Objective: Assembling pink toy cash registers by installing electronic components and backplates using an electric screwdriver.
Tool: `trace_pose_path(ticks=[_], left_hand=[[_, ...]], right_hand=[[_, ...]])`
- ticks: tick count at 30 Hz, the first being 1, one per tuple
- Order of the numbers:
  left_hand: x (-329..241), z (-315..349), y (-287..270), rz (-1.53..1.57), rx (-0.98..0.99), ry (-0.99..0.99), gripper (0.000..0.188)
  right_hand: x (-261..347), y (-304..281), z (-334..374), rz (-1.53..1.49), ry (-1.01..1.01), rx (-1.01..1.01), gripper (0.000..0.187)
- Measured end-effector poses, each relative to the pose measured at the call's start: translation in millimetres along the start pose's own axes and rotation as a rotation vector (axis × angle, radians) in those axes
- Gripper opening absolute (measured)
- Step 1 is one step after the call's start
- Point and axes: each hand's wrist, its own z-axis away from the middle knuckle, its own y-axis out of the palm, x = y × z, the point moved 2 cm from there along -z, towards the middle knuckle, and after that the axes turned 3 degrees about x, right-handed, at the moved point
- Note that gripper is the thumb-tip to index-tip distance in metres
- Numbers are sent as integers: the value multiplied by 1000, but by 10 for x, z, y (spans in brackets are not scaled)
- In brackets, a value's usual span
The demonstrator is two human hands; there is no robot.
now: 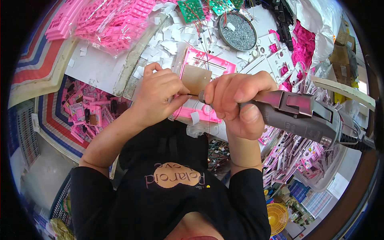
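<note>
My right hand [242, 96] is wrapped around a grey electric screwdriver [298, 118] that lies nearly level, its bit pointing left. Thumb and fingertips of my left hand [158, 94] are pinched together at the end of the bit. Whatever sits in that pinch is too small to tell. Beneath both hands lies a pink plastic housing [226, 68], partly covered by them. A tan square board [196, 78] rests on the housing, and thin dark and red wires run across it. A small white paper scrap [195, 117] is on the housing's near part.
A round dish of screws [239, 32] stands beyond the housing, beside green circuit boards [191, 10]. White paper scraps [170, 40] litter the table. Bagged pink parts [114, 24] lie at the far left. Bins of pink pieces [88, 114] and finished-looking panels [296, 156] flank me.
</note>
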Motion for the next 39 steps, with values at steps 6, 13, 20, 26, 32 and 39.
trace_pose_path(ticks=[6, 13, 20, 26, 32, 39], left_hand=[[-80, 11, -49, -159, -54, -49, 21], [-195, 170, 50, -358, 131, -28, 31], [-187, 203, 71, -339, 95, -21, 32], [-376, 241, 121, -222, 252, 126, 27], [-323, 137, 324, -145, 313, 124, 21], [81, 110, 42, 605, 222, -657, 14]], right_hand=[[-137, -25, -91, 109, -88, -26, 20], [-477, -272, -201, 332, -54, -100, 13], [-513, -159, -264, 834, -183, 43, 14], [-555, -178, -295, 747, -126, -4, 12], [-262, -343, -305, 509, -84, -110, 26], [-84, -392, 384, 1236, 205, -110, 42]])
